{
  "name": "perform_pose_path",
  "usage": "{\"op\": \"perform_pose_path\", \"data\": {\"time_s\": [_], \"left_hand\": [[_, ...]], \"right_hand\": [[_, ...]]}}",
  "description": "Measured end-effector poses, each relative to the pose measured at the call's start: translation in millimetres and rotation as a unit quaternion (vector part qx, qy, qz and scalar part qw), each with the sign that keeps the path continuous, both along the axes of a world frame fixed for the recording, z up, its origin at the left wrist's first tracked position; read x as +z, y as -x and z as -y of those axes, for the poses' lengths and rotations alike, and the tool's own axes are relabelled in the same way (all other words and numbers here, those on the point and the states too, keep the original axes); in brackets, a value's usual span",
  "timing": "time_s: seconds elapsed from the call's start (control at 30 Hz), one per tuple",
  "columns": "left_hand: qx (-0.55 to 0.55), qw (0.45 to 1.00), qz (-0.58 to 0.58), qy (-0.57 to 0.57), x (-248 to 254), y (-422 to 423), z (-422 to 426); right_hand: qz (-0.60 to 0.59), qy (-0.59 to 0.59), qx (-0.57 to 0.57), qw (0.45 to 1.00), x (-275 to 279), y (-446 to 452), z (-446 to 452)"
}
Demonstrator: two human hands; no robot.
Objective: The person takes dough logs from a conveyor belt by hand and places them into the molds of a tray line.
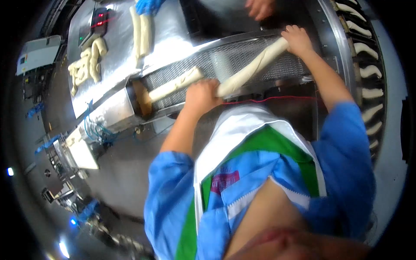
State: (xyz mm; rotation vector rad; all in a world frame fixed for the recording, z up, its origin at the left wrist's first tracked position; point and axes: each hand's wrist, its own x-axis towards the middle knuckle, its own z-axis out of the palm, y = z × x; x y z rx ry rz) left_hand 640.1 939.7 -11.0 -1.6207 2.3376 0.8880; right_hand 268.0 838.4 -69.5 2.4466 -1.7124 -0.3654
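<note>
A long pale dough roll (252, 67) slants across the metal mesh belt (178, 61), its right end higher in view. My right hand (298, 40) is closed around that far end. At the near end, my left hand (201, 96) has its fingers curled around the dough, partly hiding it. Just left of my left hand, a second dough roll (173, 84) lies on the mesh, coming out of a metal housing (113, 108).
Across the belt are another person's bare hand (260, 8) and a blue-gloved hand (148, 5). Long dough strips (142, 37) and a dough pile (86, 65) lie on the steel table (117, 56), near a red digital display (100, 19). Shaped dough pieces (366, 50) line the right-hand rack.
</note>
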Motion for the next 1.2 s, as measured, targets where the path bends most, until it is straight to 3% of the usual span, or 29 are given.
{"op": "perform_pose_path", "data": {"time_s": [0.1, 0.2, 0.33, 0.47, 0.53, 0.63, 0.77, 0.83, 0.87, 0.9, 0.97, 1.07, 1.2], "left_hand": [[0.000, 0.989, 0.038, 0.140, -1, -57, -16], [0.006, 0.975, 0.134, 0.178, -13, -126, -32], [0.041, 0.943, 0.168, 0.285, -25, -189, -44], [0.054, 0.945, 0.210, 0.245, -20, -208, -46], [0.058, 0.954, 0.167, 0.242, -27, -212, -46], [0.049, 0.960, 0.135, 0.240, -39, -210, -40], [0.020, 0.966, 0.095, 0.241, -52, -196, -20], [-0.102, 0.948, 0.095, 0.286, -98, -203, 0], [-0.113, 0.965, 0.057, 0.229, -106, -205, 4], [-0.093, 0.974, 0.086, 0.190, -86, -196, -10], [-0.072, 0.984, 0.091, 0.134, -99, -222, -17], [-0.046, 0.991, 0.074, 0.103, -84, -232, -14], [-0.037, 0.985, 0.118, 0.118, -52, -202, -3]], "right_hand": [[0.088, -0.035, 0.071, 0.993, 7, -34, -32], [0.167, -0.075, 0.086, 0.979, 14, -84, -74], [0.225, -0.084, 0.130, 0.962, 17, -150, -93], [0.271, -0.092, 0.170, 0.943, 15, -183, -80], [0.286, -0.113, 0.157, 0.939, 10, -188, -72], [0.230, -0.170, 0.147, 0.947, 4, -181, -62], [0.209, -0.157, 0.109, 0.959, -11, -160, -54], [0.237, -0.104, 0.108, 0.960, -28, -138, -66], [0.271, -0.119, 0.064, 0.953, -42, -138, -70], [0.320, -0.160, 0.022, 0.933, -25, -148, -78], [0.213, -0.157, 0.110, 0.958, -39, -159, -78], [0.193, -0.173, 0.144, 0.955, -33, -168, -52], [0.169, -0.057, 0.084, 0.980, -57, -174, -47]]}}
